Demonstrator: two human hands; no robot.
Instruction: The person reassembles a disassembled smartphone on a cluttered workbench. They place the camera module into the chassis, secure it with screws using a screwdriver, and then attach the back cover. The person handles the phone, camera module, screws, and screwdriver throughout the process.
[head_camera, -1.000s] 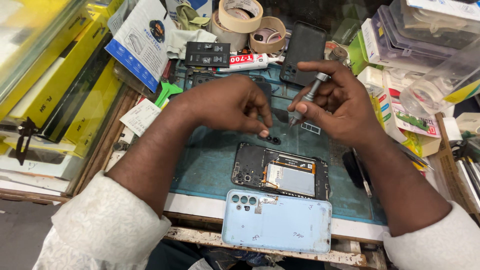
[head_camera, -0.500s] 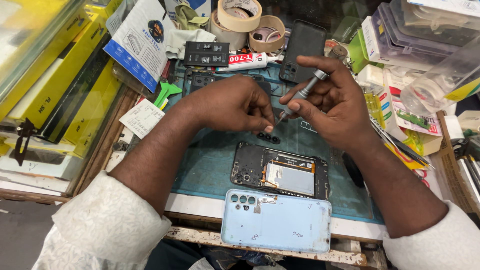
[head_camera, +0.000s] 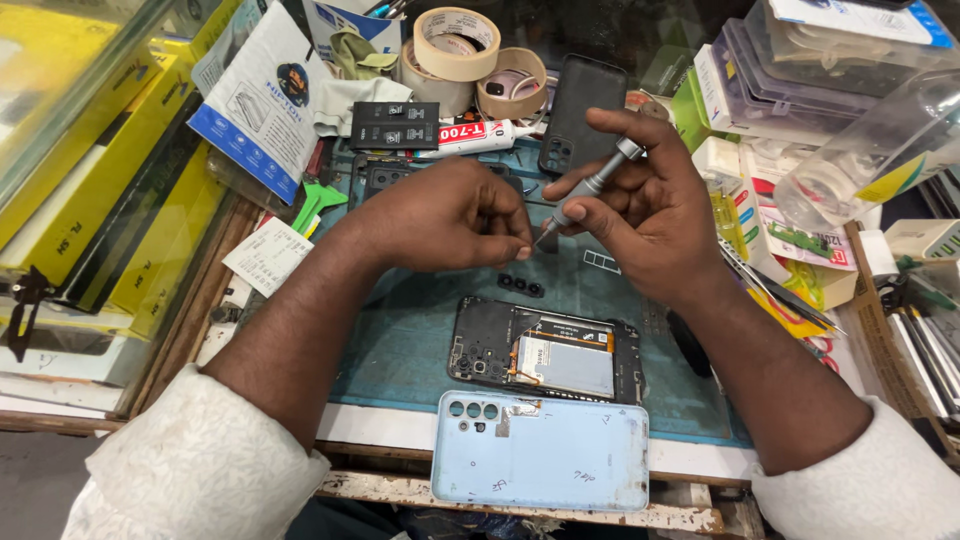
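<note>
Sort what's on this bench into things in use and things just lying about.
In use: slim grey metal screwdriver in the right hand; left hand pinching at its tip; opened black phone body; pale blue plastic back cover.

Lying about: beige tape rolls; white glue tube; black phone case.

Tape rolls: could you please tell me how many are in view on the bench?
2. A cream tape roll stands at the top centre, and a brown tape roll lies touching its right side. Others may be hidden among the clutter.
</note>
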